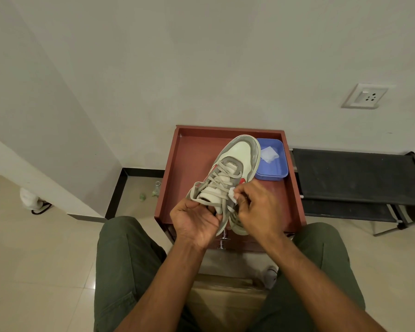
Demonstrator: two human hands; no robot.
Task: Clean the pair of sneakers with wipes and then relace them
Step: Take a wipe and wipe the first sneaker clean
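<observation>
Sneaker [235,164] above wipes [269,154] tub [279,171]

The sneaker [235,161] I'm holding is off-white and grey with red side accents and loosely threaded grey laces [216,178], toe pointing away from me, heel toward my lap. A small white wipe [233,196] is pressed against its collar on the right side. More wipes [268,154] lie further off.
</observation>
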